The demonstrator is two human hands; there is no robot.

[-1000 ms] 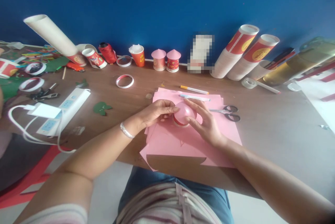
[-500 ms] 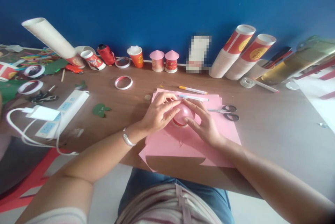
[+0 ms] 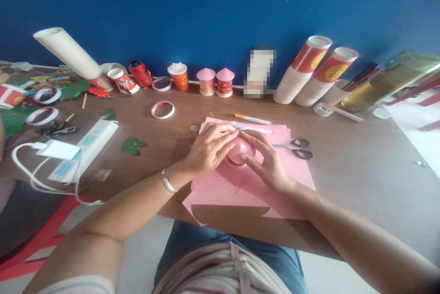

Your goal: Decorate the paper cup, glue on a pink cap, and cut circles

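Note:
A round pink paper piece point(image 3: 242, 148) sits on a red-and-white ring point(image 3: 232, 163) above pink paper sheets point(image 3: 233, 188). My left hand point(image 3: 211, 148) holds the piece's left side, fingertips at its top. From the right, my right hand point(image 3: 266, 158) holds it too, the thumb on its face and the fingers along its far side. Both hands' fingertips nearly meet at the top. A pale blue pen point(image 3: 256, 129) and a yellow-and-white pen point(image 3: 252, 119) lie just behind. Scissors point(image 3: 299, 148) rest at the sheets' right edge.
Two small cups with pink cone roofs point(image 3: 216, 82) stand by the blue wall, stacked paper cups point(image 3: 305, 69) to their right. A white power strip point(image 3: 85, 147) and a tape roll point(image 3: 162, 109) lie left. Part of another person shows at far left.
The view has shifted slightly. My hands stay around the pink piece, with the left fingers a little straighter at its top. Part of another person's hand now shows at the far left edge.

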